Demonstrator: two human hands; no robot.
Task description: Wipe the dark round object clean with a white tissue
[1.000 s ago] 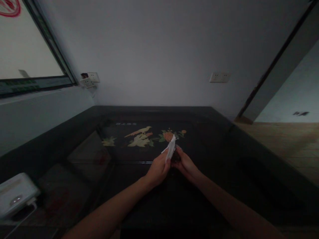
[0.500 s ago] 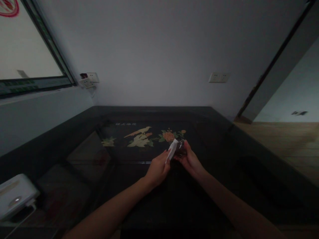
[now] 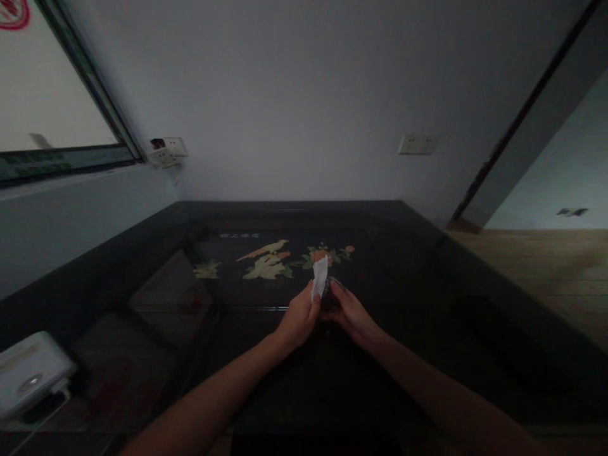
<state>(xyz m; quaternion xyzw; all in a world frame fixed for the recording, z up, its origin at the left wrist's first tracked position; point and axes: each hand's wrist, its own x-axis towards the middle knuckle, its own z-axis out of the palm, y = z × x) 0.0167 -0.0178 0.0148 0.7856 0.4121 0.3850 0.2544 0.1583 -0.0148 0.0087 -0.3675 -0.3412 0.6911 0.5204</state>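
Just below the centre of the frame, the left hand (image 3: 299, 320) has its grip pinched shut on a folded white paper (image 3: 320, 276), held upright against a small dark object (image 3: 329, 296). The right hand (image 3: 352, 314) curls its grip around that object, too dim to identify. Both hover over the black tabletop (image 3: 403, 266), near its bird-and-flower inlay (image 3: 268, 263). A white device (image 3: 28, 373) sits at lower left.

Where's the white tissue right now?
Head view, centre: the tissue stands pinched in the left hand, right beside the right hand, which holds a small dark object, over the table just before its flower inlay.
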